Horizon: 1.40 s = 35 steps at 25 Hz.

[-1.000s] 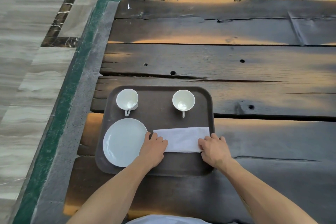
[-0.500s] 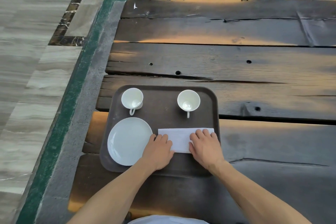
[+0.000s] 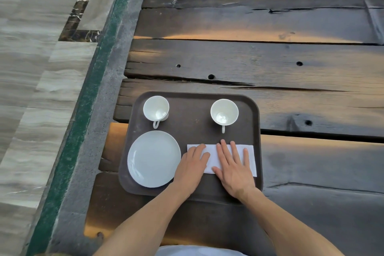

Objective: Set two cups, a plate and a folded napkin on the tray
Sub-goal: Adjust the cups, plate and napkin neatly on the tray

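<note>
A dark brown tray (image 3: 191,122) lies on the wooden table. Two white cups stand at its far side, one at the left (image 3: 156,108) and one at the right (image 3: 224,112), handles pointing toward me. A white plate (image 3: 153,158) sits at the tray's near left. The folded white napkin (image 3: 250,158) lies flat at the near right. My left hand (image 3: 192,169) rests flat on the napkin's left end. My right hand (image 3: 233,167) presses flat on its middle, fingers spread. Much of the napkin is hidden under both hands.
The table (image 3: 270,58) is made of dark rough planks with gaps and holes, and stretches far and right of the tray. Its left edge (image 3: 124,89) drops to a grey stone border and a green strip. Pale tiled floor (image 3: 27,68) lies further left.
My right hand slid left from the napkin's right end to its middle and spread flat. My left hand stayed at the left end. The napkin looks the same length.
</note>
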### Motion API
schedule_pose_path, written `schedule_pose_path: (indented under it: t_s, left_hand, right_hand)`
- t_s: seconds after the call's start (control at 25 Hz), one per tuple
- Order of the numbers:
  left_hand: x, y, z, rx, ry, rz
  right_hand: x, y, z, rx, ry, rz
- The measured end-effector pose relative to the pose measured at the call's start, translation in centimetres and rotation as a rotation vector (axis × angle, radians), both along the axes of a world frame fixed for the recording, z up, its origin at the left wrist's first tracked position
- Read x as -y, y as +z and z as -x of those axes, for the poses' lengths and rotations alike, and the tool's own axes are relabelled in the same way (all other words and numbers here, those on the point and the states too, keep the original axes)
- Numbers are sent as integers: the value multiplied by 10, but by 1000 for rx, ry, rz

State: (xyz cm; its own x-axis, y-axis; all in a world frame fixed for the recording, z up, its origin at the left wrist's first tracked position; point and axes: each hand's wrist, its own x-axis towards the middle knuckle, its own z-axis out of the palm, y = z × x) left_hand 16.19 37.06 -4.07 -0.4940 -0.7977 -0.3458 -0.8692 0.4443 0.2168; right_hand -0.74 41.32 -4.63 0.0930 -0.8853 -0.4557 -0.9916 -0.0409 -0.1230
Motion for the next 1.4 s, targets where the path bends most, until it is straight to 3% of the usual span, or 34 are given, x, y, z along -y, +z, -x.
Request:
schedule_pose_path:
  t_s: [0.4,0.6,0.84,1.08,1.4]
  left_hand:
    - [-20,-14,6,126,5,-36]
    - [-20,-11,7,73,45,-114]
    - [-13,-6,5,60,34,-181]
    - [-5,-7,20,45,73,45]
    - [-4,-31,21,110,49,95]
  right_hand:
    - [-2,-13,3,11,-46,12]
    - [-6,-17,7,22,-180,45]
    - [-3,-17,6,22,-182,23]
    - [-1,-7,10,6,-154,155]
    - [2,-23,16,-3,-75,181]
